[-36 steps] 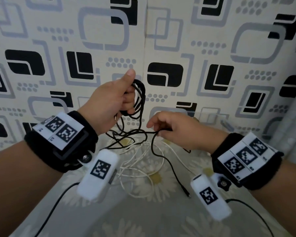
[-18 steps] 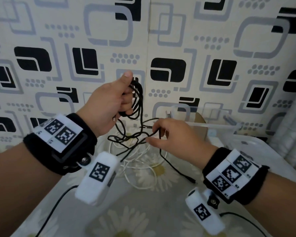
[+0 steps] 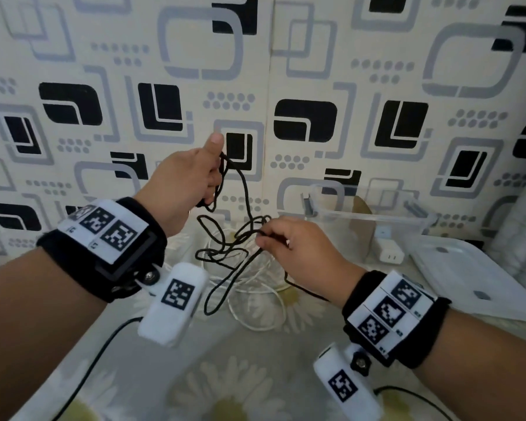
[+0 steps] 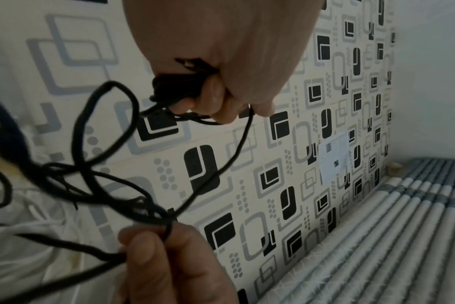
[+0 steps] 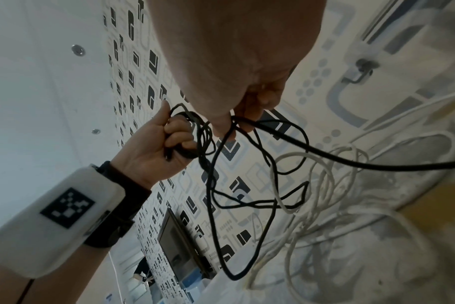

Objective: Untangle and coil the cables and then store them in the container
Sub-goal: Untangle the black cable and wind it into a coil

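My left hand (image 3: 192, 180) is raised before the patterned wall and grips a small bundle of loops of the black cable (image 3: 240, 208); the curled fingers (image 4: 213, 96) close around it. From there the black cable (image 5: 260, 164) hangs in loose tangled loops down to my right hand (image 3: 289, 247), lower and to the right, which pinches a strand between thumb (image 4: 143, 246) and fingers. A white cable (image 3: 255, 287) lies in loose coils on the flowered cloth under the black one (image 5: 325, 174). The clear plastic container (image 3: 371, 214) stands open at the right rear.
The container's white lid (image 3: 468, 275) lies flat to the right of it. A white charger plug (image 3: 389, 253) sits beside the container. The flowered tablecloth (image 3: 225, 375) covers the table, which ends at the wall. Thin black wrist-camera leads trail off both wrists.
My right hand has slid right and slightly down along the black cable, drawing strands out of the tangle. The left hand stayed raised with its bundle; the view shifted, bringing the container and lid into sight.
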`<control>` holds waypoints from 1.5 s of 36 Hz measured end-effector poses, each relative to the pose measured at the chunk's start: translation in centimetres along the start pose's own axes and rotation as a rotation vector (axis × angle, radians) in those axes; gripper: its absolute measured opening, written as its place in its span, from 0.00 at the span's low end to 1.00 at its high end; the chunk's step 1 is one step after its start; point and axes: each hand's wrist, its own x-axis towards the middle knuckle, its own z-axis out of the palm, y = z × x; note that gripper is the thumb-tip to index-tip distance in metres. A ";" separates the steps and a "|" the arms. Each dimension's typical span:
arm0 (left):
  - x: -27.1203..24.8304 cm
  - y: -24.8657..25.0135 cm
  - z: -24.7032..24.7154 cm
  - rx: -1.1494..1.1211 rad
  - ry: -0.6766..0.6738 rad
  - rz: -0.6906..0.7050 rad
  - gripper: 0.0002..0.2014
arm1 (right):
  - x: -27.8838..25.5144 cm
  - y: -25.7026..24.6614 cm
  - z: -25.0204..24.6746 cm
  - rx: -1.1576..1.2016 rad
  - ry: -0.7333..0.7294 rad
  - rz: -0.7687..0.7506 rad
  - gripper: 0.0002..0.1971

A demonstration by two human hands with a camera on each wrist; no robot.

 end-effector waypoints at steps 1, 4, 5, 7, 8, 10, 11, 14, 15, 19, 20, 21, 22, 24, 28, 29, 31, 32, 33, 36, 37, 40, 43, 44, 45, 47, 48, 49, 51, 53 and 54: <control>0.1 -0.2 -0.1 0.028 -0.005 0.000 0.25 | 0.1 0.2 0.0 0.008 0.009 0.011 0.09; 0.5 -0.7 -0.4 0.104 -0.011 -0.032 0.24 | 0.5 0.4 -0.1 0.053 0.004 0.050 0.06; 0.6 -0.9 -0.5 0.122 -0.025 -0.037 0.24 | 0.7 0.4 -0.1 0.074 -0.005 0.068 0.05; 0.7 -1.3 -0.5 0.178 -0.062 -0.028 0.25 | 0.9 0.5 -0.1 0.148 -0.011 0.114 0.05; 0.7 -1.5 -0.5 0.225 -0.084 -0.016 0.27 | 1.1 0.6 0.0 0.191 -0.001 0.134 0.05; 0.6 -1.8 -0.6 0.344 -0.142 0.012 0.31 | 1.4 0.7 0.0 0.230 0.028 0.154 0.04; 0.5 -1.9 -0.6 0.386 -0.181 0.016 0.32 | 1.6 0.7 0.0 0.234 0.035 0.157 0.04; 0.6 -2.4 -0.7 0.464 -0.265 0.006 0.31 | 2.2 0.6 -0.1 0.245 0.051 0.158 0.06; 0.6 -2.5 -0.6 0.502 -0.285 0.001 0.30 | 2.3 0.6 -0.1 0.242 0.063 0.161 0.06; 0.2 -2.6 -0.2 0.591 -0.370 -0.080 0.22 | 2.9 0.6 0.0 0.239 0.108 0.182 0.03; 0.1 -2.7 -0.2 0.608 -0.388 -0.095 0.21 | 3.1 0.6 0.0 0.245 0.120 0.180 0.02; 0.1 -2.8 -0.1 0.628 -0.412 -0.104 0.22 | 3.3 0.5 -0.1 0.241 0.131 0.171 0.05; 0.0 -3.0 0.0 0.644 -0.439 -0.113 0.23 | 3.4 0.4 -0.2 0.230 0.139 0.160 0.07; -0.2 -3.1 0.3 0.686 -0.485 -0.115 0.21 | 3.6 0.1 -0.2 0.208 0.141 0.147 0.08; 0.1 -2.9 0.1 0.756 -0.502 -0.097 0.16 | 3.6 0.1 -0.5 0.173 0.131 0.117 0.04; 0.2 -2.7 -0.1 0.758 -0.492 -0.095 0.15 | 3.5 0.3 -0.8 0.181 0.130 0.118 0.07; 0.5 -2.5 -0.6 0.758 -0.453 -0.084 0.14 | 3.3 0.7 -1.4 0.219 0.091 0.149 0.16; 0.6 -2.4 -0.8 0.760 -0.423 -0.066 0.13 | 3.1 0.8 -1.8 0.227 0.060 0.165 0.20; 0.7 -2.3 -1.0 0.767 -0.390 -0.043 0.12 | 2.9 0.8 -2.0 0.218 0.027 0.172 0.20; 1.1 -2.0 -1.1 0.834 -0.307 0.055 0.08 | 2.7 0.5 -2.3 0.123 -0.045 0.142 0.14; 1.2 -2.0 -1.0 0.872 -0.288 0.092 0.07 | 2.6 0.4 -2.4 0.088 -0.066 0.128 0.14; 1.4 -2.1 -0.5 0.988 -0.235 0.177 0.06 | 2.5 0.0 -2.9 -0.029 -0.180 0.091 0.13; 1.5 -2.5 -0.1 1.073 -0.218 0.245 0.04 | 2.5 -0.2 -3.6 -0.118 -0.312 0.070 0.14; 1.4 -2.7 0.0 1.094 -0.220 0.268 0.04 | 2.6 -0.3 -3.7 -0.145 -0.350 0.071 0.15; 1.4 -2.7 0.2 1.108 -0.223 0.287 0.04 | 2.6 -0.3 -3.8 -0.172 -0.385 0.070 0.15; 1.3 -2.8 0.5 1.109 -0.234 0.300 0.04 | 2.7 -0.3 -3.9 -0.204 -0.432 0.080 0.14; 1.4 -2.8 0.6 1.104 -0.240 0.291 0.03 | 2.8 -0.2 -3.9 -0.209 -0.436 0.081 0.14; 1.5 -2.8 0.7 1.103 -0.248 0.273 0.03 | 2.9 0.0 -3.9 -0.216 -0.429 0.073 0.14; 1.8 -3.0 0.6 1.106 -0.266 0.236 0.05 | 3.2 0.2 -3.6 -0.272 -0.413 0.031 0.16; 2.0 -3.2 0.5 1.080 -0.286 0.172 0.08 | 3.3 0.2 -3.1 -0.355 -0.382 -0.026 0.18; 2.0 -3.2 0.5 1.047 -0.306 0.124 0.09 | 3.2 0.2 -2.7 -0.383 -0.335 -0.053 0.18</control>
